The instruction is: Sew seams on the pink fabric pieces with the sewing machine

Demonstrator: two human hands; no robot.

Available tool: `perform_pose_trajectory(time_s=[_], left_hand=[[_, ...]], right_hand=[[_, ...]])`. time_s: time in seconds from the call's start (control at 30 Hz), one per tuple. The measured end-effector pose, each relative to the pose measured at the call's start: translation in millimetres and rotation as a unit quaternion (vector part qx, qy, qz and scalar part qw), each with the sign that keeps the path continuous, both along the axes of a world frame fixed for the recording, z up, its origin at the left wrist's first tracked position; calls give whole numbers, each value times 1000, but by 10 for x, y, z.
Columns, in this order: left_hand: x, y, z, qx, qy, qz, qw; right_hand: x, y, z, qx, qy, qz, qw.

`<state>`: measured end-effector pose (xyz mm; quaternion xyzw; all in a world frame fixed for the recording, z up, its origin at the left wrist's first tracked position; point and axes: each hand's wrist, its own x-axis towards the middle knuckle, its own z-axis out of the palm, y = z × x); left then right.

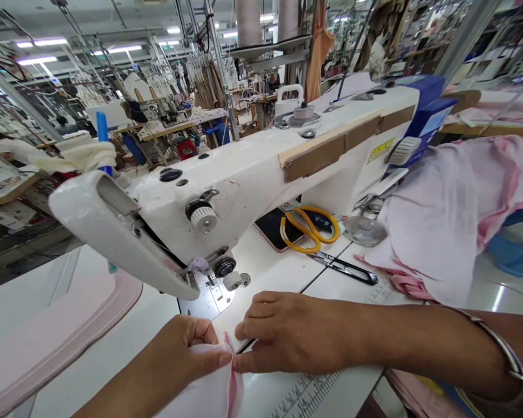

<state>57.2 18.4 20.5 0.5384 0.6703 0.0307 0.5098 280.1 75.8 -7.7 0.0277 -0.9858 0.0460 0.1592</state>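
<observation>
My left hand (181, 354) and my right hand (287, 334) meet in front of a white sewing machine (244, 174). Both pinch the folded edge of a pale pink piece of fabric (218, 389) that lies on the white table (126, 342). The fingertips touch at the fold, just below and to the right of the machine's needle plate (211, 296). A metal bangle (505, 354) sits on my right wrist.
Yellow-handled scissors (309, 229) and black thread snips (346, 268) lie behind my right hand, beside a dark phone (272, 227). A heap of pink fabric (448, 215) fills the right side. A long pink strip (47, 342) lies at left. A ruler scale (305, 395) runs along the table.
</observation>
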Motion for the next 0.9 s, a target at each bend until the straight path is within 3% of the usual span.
perform_pose_trajectory(time_s=[0.6, 0.9], left_hand=[[0, -14, -3, -11, -8, 9, 1000], [37, -44, -5, 10, 7, 19, 1000]], right_hand=[[-12, -4, -37, -6, 18, 3, 1000], [-85, -41, -79, -25, 32, -43, 998]])
